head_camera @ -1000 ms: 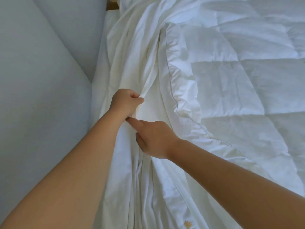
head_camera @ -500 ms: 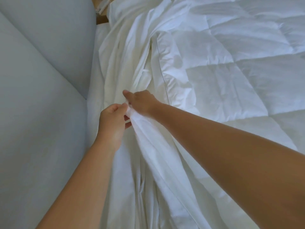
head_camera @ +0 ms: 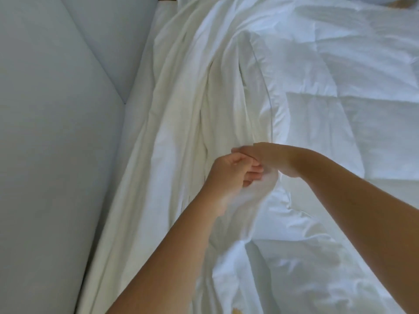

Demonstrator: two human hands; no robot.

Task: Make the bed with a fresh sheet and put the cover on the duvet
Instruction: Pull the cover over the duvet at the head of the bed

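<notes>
White cover, taut before, now bunches between gripping hands.

Spread wide at right: puffy white quilted duvet, stitched in large squares, rumpled, thin piped seam running down its left edge. Bunched just beside that edge, touching it: smooth cream-white fabric cover, gathered in long lengthwise folds, one blurred fold lifted mid-length.

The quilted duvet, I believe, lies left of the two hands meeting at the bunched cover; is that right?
Not quite: in the head view the duvet lies right of the left hand and right hand, meeting at the bunched cover.
</notes>
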